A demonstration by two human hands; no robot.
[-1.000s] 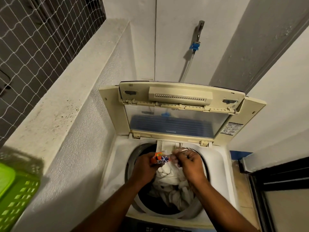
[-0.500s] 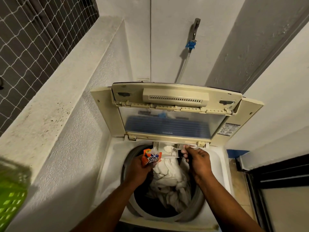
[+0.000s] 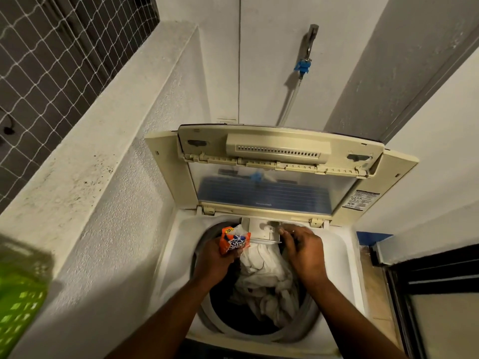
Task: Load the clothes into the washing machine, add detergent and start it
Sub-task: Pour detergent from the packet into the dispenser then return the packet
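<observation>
You are gripping the orange detergent sachet (image 3: 234, 243) in your left hand (image 3: 216, 265) above the washing machine (image 3: 334, 244), where white clothes (image 3: 261, 273) are already lying, while your right hand (image 3: 303, 251) fingers are pinching the pulled-out drawer (image 3: 261, 230) by its right corner. Holding that drawer steady and tipping the sachet squarely over it should be sparing the clothes a spill. The raised lid (image 3: 272, 151) is crowding in just behind, with a green basket (image 3: 18, 307) sitting far left.

Glossy detergent sachet (image 3: 234, 243), cloth laundry (image 3: 261, 273)
</observation>
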